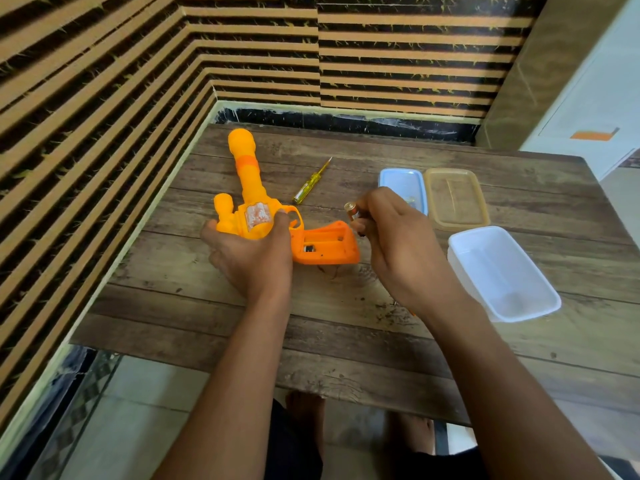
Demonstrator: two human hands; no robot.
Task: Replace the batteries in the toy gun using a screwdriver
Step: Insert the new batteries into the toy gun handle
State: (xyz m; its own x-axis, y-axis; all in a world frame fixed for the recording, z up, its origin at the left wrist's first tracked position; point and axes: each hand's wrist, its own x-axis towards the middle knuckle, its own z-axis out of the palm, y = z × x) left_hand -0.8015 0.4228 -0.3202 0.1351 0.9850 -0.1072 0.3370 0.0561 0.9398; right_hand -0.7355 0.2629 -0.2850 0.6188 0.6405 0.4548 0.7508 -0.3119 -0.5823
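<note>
1. Toy gun (254, 202): an orange and yellow plastic piece lying on its side on the wooden table (346, 341), towards the table's left part.
2. Its long axis runs from the grip near the middle of the table up and away to the rounded muzzle at the far left; the barrel points away from the person, tilted slightly left.
3. The grip (323, 245) points right, and its battery compartment is open, a rectangular hollow facing up.
4. Left hand (251, 251): curled over the gun's body from the near side, fingers wrapped around it and the thumb pressed by the trigger guard, clamped on the toy.
5. Right hand (391, 233): fingers drawn together, pinching a battery (350, 208) at their tips, just above and to the right of the open grip, not touching it.
6. The battery's metal end faces left, towards the gun.
7. Screwdriver (311, 183): yellow, clear-handled, lying free on the table beyond the hands, tip pointing away and to the right.
8. Three plastic containers sit to the right: a blue tray (401, 183), an amber tray (455, 197) and a white tub (502, 271).
</note>
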